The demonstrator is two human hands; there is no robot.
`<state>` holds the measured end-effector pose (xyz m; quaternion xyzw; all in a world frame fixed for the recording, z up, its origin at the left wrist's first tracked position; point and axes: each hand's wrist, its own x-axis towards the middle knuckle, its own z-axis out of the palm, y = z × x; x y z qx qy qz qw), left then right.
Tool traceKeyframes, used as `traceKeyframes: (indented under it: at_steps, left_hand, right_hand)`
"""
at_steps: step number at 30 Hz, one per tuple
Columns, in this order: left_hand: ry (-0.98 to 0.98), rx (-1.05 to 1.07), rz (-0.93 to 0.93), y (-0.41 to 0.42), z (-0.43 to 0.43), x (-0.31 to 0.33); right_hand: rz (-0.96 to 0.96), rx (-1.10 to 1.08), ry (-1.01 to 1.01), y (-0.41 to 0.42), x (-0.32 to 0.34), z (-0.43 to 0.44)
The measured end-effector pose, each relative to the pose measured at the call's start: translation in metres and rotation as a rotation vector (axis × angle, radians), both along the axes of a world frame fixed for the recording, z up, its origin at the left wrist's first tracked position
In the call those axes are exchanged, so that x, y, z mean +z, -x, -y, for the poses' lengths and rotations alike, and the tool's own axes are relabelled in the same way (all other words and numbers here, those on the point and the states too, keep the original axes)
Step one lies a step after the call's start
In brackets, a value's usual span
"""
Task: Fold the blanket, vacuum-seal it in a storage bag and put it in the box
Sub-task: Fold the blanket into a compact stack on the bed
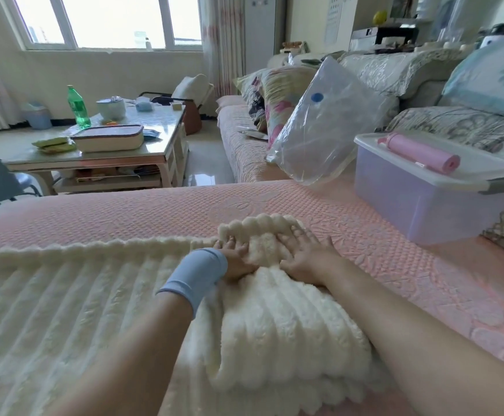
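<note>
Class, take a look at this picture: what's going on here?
A person is folding a cream blanket on a pink sofa cover. The left hand and right hand both press on the folded-over part; the rest lies spread to the left. The clear bag leans against the cushions and looks empty. The box is lidded, with a pink pump on top. Sealing and boxing are not yet done.

No legible text, brand, number or sign is recorded. A gridded wall sheet (333,18) is noted, print too blurred to be read. The bottle (78,107) label is likewise not resolved.
</note>
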<state>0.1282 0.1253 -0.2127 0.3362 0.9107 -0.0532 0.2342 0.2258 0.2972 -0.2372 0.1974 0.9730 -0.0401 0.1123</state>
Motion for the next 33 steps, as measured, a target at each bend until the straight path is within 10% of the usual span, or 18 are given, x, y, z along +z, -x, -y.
traceKeyframes:
  at_steps: [4,10,19,26,33]
  left_hand:
    - [0.110,-0.090,-0.133,-0.036,0.007,0.042]
    - [-0.102,-0.064,0.151,-0.107,0.030,0.039]
    - [-0.284,-0.131,-0.171,-0.149,0.090,-0.048]
    - [-0.323,0.183,-0.070,-0.116,0.092,-0.013]
    - [-0.170,0.119,0.061,-0.092,0.033,-0.014]
  right_hand:
    - [-0.046,-0.002,-0.006,-0.009,0.025,0.027]
    - [-0.006,-0.030,0.233,-0.060,0.011,0.060]
    - [-0.257,-0.079,0.312,-0.081,0.007,0.063]
    - [-0.224,-0.360,0.532,-0.092,0.012,0.030]
    - [-0.407,-0.197,0.294,-0.080,0.010,0.013]
